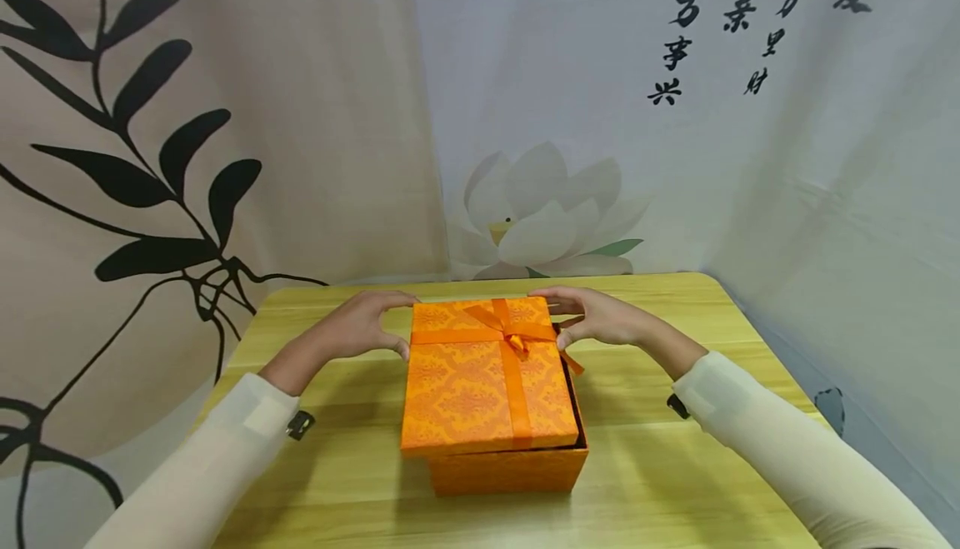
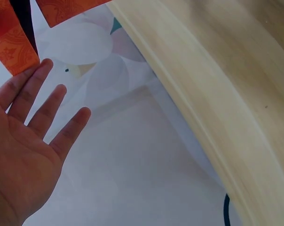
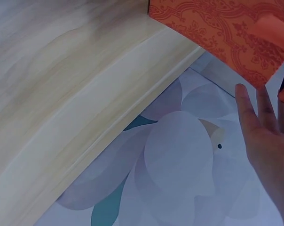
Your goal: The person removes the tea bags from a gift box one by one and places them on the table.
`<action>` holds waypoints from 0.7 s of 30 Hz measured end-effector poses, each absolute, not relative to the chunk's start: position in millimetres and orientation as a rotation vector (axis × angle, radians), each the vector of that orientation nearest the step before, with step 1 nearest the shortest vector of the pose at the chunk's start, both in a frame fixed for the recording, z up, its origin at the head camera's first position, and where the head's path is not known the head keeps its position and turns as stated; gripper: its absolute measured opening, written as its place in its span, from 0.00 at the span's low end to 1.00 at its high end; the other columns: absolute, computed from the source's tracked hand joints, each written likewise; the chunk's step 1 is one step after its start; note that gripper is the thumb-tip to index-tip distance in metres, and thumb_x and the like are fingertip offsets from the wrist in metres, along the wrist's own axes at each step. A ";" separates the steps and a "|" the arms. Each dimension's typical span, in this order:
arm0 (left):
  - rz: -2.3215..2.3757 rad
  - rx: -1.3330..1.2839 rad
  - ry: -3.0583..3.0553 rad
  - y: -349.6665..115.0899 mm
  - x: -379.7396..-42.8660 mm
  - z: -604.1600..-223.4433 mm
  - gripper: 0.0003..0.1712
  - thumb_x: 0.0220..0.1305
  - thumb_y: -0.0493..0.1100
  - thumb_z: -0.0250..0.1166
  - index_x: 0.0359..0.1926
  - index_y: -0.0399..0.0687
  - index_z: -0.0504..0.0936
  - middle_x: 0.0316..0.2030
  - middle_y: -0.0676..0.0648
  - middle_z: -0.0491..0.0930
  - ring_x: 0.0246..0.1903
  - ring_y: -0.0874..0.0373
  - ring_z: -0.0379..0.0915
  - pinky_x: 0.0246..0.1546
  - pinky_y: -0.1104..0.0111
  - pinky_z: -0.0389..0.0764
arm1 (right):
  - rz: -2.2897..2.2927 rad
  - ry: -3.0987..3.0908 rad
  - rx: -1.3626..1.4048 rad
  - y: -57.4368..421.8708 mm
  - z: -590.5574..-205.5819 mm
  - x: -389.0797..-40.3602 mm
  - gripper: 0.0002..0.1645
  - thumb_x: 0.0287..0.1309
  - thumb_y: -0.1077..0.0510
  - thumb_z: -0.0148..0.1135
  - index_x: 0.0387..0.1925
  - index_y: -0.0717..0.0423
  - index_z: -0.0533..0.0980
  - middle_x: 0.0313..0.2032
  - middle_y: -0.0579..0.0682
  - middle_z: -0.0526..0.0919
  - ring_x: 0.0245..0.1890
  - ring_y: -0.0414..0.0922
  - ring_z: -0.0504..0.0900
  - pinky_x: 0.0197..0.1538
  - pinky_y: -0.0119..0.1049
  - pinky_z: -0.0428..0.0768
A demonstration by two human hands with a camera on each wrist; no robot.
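Head view: orange patterned lid (image 1: 457, 382) sits askew on the matching box (image 1: 502, 474), offset toward my left, its near left corner overhanging the box wall; a dark strip of the inside shows along the right side. My left hand (image 1: 360, 324) holds the lid at its far left corner, thumb on the left edge, fingers at the far side. My right hand (image 1: 603, 316) holds the far right corner likewise, thumb at the right edge, fingers reaching behind. Both grips are wide, thumbs well apart from the fingers. Left wrist view: two of my fingers touch an orange edge; the other two stand spread, off it. Right wrist view: a black gap parts the orange panels beside my fingers; thumb not visible there. Orange ribbon (image 1: 516, 403) crosses the lid, tied in a bow (image 1: 516, 341) toward its far right; a loose ribbon tail (image 1: 573, 363) hangs past the right edge, just beside my right thumb. Box rests on the yellow wood-grain desk (image 1: 660, 449). Beyond the desk: pale cloth (image 1: 337, 116) printed with dark leaves (image 1: 183, 153), a lotus (image 1: 551, 220) and black characters (image 1: 675, 53).
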State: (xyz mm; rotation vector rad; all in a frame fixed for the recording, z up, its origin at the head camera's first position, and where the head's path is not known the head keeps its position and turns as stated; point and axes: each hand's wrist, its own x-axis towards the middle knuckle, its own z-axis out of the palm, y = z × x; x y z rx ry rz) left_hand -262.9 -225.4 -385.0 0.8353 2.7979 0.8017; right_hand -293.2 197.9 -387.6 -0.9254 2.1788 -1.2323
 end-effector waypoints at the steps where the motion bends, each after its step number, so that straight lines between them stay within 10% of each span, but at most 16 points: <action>1: 0.803 0.832 2.799 -226.4 -262.4 -384.8 0.58 0.47 0.68 0.78 0.74 0.43 0.71 0.71 0.39 0.70 0.72 0.37 0.63 0.68 0.40 0.69 | -1.235 2.174 -0.931 196.7 -387.2 -293.5 0.55 0.56 0.46 0.77 0.80 0.49 0.58 0.78 0.55 0.60 0.77 0.61 0.60 0.73 0.62 0.66; 21: 1.209 0.706 2.413 -242.7 -265.5 -389.3 0.53 0.62 0.51 0.75 0.77 0.33 0.58 0.59 0.35 0.75 0.56 0.42 0.81 0.58 0.52 0.83 | -1.293 2.130 -0.880 182.7 -388.4 -300.1 0.51 0.61 0.55 0.75 0.79 0.48 0.59 0.76 0.56 0.65 0.76 0.59 0.61 0.68 0.54 0.76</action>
